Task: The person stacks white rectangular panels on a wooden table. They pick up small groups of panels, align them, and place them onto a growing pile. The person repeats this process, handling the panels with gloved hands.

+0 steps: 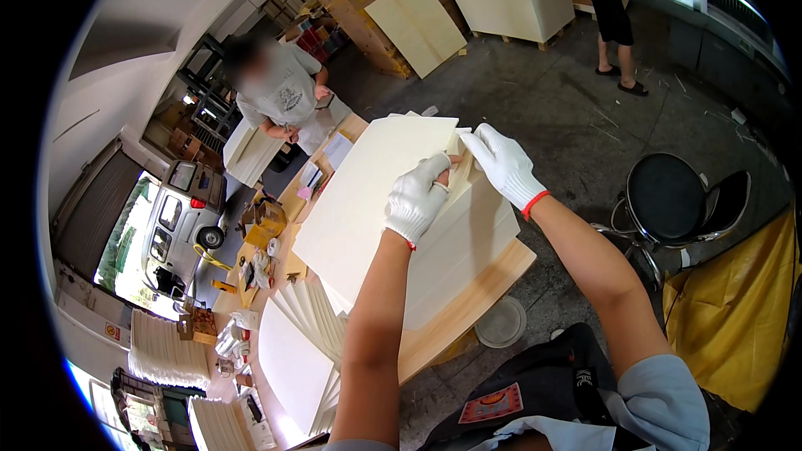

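We stretch both arms forward: our left hand pinches the top cream sheet, our right hand grips the stack's far edge.

both gloves are white with red cuffs, the left hand and the right hand alike. the sheets under them are cream, the table pale wood. right, a black stool and a yellow tarp. far left, a person's shirt is pale grey.
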### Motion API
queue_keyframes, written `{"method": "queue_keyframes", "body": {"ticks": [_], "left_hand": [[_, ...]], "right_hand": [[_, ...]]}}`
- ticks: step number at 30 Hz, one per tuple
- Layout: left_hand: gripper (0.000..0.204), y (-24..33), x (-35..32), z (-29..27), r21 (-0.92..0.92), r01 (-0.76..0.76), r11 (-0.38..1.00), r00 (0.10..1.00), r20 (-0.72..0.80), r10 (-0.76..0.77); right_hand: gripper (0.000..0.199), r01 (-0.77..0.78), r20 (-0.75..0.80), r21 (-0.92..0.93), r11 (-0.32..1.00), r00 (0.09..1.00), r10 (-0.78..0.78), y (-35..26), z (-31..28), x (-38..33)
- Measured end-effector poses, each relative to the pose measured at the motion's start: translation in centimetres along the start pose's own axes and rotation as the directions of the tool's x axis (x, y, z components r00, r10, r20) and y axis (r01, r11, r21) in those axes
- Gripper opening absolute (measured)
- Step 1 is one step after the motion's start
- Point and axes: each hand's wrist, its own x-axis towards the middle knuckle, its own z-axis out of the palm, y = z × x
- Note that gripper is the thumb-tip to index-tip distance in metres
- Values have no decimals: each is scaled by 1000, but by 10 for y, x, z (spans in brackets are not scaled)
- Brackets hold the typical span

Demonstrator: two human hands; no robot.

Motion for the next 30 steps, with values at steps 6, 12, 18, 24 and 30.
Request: {"method": "queue_keyframes", "body": {"ticks": [6, 12, 18, 24, 30], "left_hand": [[34, 19, 0, -7, 91, 114, 989, 987, 101, -123], [35, 16, 0, -6, 68, 111, 991, 990, 80, -116], [49, 24, -9, -5, 226, -114, 967, 993, 34, 109], [43, 15, -10, -1, 260, -157, 953, 983, -52, 176], [34, 14, 0, 4, 285, -21, 958, 1000, -8, 24]], "right_hand": [[52, 4, -48, 18, 1000, 999, -3, 4, 4, -2], [51, -8, -41, 22, 1000, 999, 9, 5, 4, 0], [54, 79, -66, -39, 996, 994, -82, 2, -11, -2], [59, 89, 88, -408, 909, 994, -58, 15, -36, -6], [46, 378, 168, -561, 737, 923, -345, 21, -34, -5]]}}
